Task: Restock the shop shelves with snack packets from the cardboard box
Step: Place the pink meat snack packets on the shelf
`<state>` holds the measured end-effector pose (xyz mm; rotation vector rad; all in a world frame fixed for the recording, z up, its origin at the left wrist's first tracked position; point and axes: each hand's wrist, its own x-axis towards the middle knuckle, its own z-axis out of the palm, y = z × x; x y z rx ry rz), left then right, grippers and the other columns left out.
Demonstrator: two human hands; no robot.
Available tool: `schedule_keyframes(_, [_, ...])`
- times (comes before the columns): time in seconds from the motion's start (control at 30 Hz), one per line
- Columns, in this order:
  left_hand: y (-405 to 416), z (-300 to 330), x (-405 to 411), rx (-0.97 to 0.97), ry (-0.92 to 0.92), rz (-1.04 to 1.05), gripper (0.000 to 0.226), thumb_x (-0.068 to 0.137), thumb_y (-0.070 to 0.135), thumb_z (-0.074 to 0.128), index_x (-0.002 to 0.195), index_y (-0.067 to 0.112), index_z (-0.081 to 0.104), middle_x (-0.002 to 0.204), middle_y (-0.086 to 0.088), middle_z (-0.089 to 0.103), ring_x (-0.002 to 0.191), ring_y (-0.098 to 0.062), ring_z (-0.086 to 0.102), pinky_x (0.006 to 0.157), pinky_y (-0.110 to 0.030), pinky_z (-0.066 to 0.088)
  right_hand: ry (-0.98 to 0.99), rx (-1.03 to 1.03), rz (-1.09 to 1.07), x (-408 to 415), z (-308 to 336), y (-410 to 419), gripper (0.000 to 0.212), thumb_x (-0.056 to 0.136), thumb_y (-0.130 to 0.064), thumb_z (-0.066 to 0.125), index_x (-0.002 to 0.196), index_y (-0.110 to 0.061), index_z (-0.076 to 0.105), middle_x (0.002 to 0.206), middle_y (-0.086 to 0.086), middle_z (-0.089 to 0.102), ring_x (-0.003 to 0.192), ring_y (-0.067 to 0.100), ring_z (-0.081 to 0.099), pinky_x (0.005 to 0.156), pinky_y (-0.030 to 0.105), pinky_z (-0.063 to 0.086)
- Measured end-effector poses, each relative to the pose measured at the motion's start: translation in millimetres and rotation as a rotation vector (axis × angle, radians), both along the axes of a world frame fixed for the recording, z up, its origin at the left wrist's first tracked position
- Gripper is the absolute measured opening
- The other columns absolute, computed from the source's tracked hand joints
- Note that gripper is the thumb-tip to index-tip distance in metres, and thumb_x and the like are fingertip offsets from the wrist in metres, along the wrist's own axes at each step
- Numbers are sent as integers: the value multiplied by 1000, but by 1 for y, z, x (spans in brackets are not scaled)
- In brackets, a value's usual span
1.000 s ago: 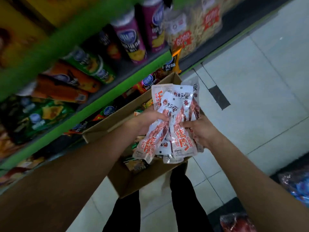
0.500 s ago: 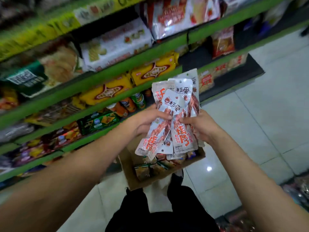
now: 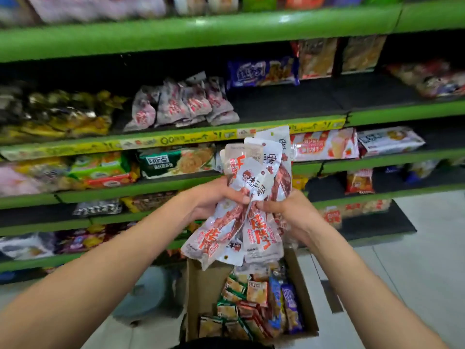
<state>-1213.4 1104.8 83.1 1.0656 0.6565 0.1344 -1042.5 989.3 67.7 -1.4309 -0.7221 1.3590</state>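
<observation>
I hold a bunch of several white-and-red snack packets (image 3: 254,197) upright in front of the green shelves (image 3: 201,31). My left hand (image 3: 214,197) grips the bunch from the left, and my right hand (image 3: 284,210) pinches it from the right at mid-height. Below them the open cardboard box (image 3: 201,293) stands on the floor with several small coloured packets inside. Matching white-and-red packets (image 3: 183,104) lie in a row on the shelf above, left of a bare stretch of dark shelf (image 3: 289,99).
The shelves are stocked with biscuit and snack packs on every level, such as a blue pack (image 3: 261,71) and a pink wafer pack (image 3: 324,144). A pale round object (image 3: 146,290) sits on the tiled floor (image 3: 415,260) left of the box.
The view has swung up from the box to face the shelves squarely. Both hands have kept their hold on the packet bunch, which now sits higher above the box.
</observation>
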Motion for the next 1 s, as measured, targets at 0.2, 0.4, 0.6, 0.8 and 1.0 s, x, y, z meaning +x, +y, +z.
schedule_keyframes(0.2, [27,39,-68,66,-8,164,77,63,-11,74,132,16,53,120,-13,71,110,-33,68,87,-47,57,-50,83,138,-53,41,46,33,69,0,82,97,-17,77,103,5,77,95,24,74,91,49,54])
schedule_keyframes(0.4, [56,70,-120,136,-46,292,76,64,-8,75,135,10,53,125,-18,67,115,-38,64,103,-57,46,-102,135,202,-101,76,97,41,68,-6,84,107,-12,73,102,5,77,94,24,74,90,48,56])
schedule_keyframes(0.6, [82,83,-154,150,-38,384,74,63,-6,77,131,11,53,112,-13,74,101,-31,72,81,-44,60,-7,101,184,-137,91,136,28,96,-33,61,120,-20,64,104,4,77,95,23,74,89,45,57])
schedule_keyframes(0.8, [110,82,-180,141,-63,458,93,60,-4,79,143,17,41,118,-15,70,103,-33,70,91,-50,54,216,48,119,-149,93,156,38,101,-37,50,123,-9,65,113,15,73,104,31,70,96,49,52])
schedule_keyframes(1.0, [136,91,-216,143,-114,340,62,66,-7,69,123,12,59,109,-14,74,95,-31,73,73,-42,60,254,20,51,-139,98,175,36,100,-38,53,117,-10,69,106,16,74,95,34,73,74,45,60])
